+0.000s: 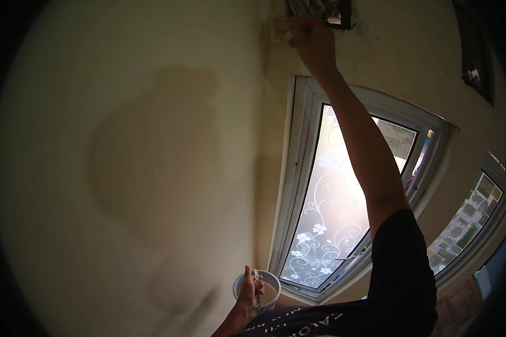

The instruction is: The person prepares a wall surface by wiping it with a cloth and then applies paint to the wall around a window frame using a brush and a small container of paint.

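My right hand (314, 44) is raised high, closed round what looks like a wide, pale paintbrush (276, 30). The brush's broad end meets the wall close to the corner, just below a dark opening (316, 8). Shadow blurs its handle and bristles. Low in the view, my left hand (247, 291) is closed, thumb up, at a small bucket (278, 285). A pale, narrow strip, probably the bucket's handle, runs through its fingers. Inside the bucket is a light beige liquid (269, 293).
A pale wall (123, 253) with shadows fills the left side. Right of the corner stands a grey-framed window (289, 163) with frosted floral glass, behind my raised arm. A second window (468, 222) and another dark wall opening (477, 56) are farther right.
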`<state>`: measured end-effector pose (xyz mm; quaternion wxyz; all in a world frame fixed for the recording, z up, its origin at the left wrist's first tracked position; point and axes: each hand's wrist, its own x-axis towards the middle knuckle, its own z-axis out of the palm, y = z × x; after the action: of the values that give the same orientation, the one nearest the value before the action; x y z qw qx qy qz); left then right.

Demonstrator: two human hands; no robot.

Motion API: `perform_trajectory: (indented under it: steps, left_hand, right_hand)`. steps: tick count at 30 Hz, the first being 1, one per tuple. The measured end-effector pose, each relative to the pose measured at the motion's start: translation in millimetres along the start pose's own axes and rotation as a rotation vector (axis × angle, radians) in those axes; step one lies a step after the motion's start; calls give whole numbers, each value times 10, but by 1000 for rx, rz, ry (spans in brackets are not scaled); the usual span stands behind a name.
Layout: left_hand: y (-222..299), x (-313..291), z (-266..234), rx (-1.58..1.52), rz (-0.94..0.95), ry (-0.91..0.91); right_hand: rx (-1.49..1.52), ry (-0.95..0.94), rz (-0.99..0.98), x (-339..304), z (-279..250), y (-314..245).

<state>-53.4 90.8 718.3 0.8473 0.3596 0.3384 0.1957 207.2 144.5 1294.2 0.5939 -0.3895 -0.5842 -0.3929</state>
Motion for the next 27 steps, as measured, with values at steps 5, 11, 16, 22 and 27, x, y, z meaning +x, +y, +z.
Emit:
perform_trajectory:
  steps: [5,11,16,22,27]
  left_hand:
    - [0,-4,0,0,17,-6]
    - [13,-25,-50,-2,21,37]
    - [-9,1,-93,3,33,27]
    - [-73,102,-210,42,18,53]
    - [-159,157,-284,43,-10,66]
  right_hand:
    - [-129,-42,1,-13,87,-150]
    - [122,38,81,276,-138,-469]
    - [-192,-22,31,220,-22,-49]
    - [-55,-3,-56,153,152,-203]
    - [-148,184,-180,590,-31,181]
